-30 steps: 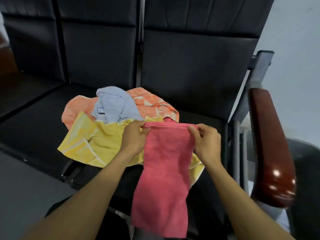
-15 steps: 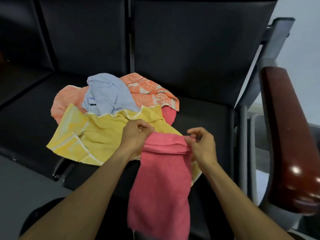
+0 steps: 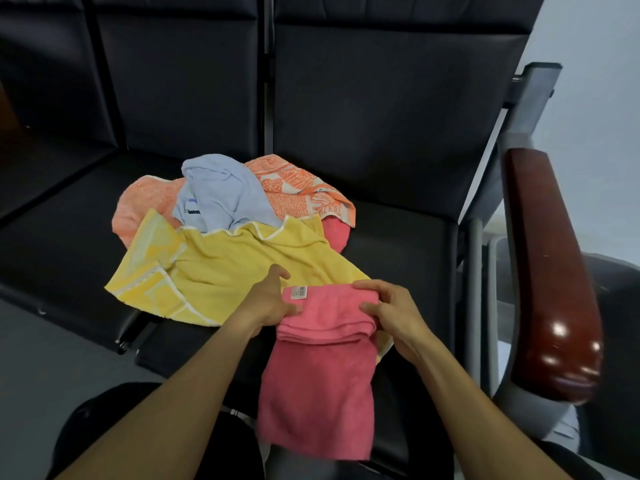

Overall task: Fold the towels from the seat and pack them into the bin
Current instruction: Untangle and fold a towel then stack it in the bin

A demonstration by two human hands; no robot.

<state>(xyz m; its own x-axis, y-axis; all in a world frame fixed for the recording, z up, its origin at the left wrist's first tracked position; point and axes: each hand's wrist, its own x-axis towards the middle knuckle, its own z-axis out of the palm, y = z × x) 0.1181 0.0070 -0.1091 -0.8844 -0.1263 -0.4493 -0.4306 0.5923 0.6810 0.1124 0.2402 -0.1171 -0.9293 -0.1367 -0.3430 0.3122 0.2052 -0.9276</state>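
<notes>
Nearest to me, the pink towel is hanging off the front edge of the seat, its lower half dangling toward six o'clock. A second ago its top edge was being held up taut between both hands; now that edge is lying folded down over itself, so a thick layered band is sitting across the top, a small white tag showing at its eleven o'clock corner. The left hand is pinching the band's left end, its fingers curled onto the cloth, and the right hand is gripping the right end, thumb over the top. That looks to me like the first fold going in, with the long hanging part yet to be brought up.

Just beyond, at twelve o'clock from the hands, the yellow towel is lying spread and rumpled beneath the pink one. Farther back, the pale blue towel is sitting bunched on the heap, with the orange patterned towel at its two o'clock. All of these are waiting unfolded. I am not seeing the bin anywhere, so packing is some way off.
</notes>
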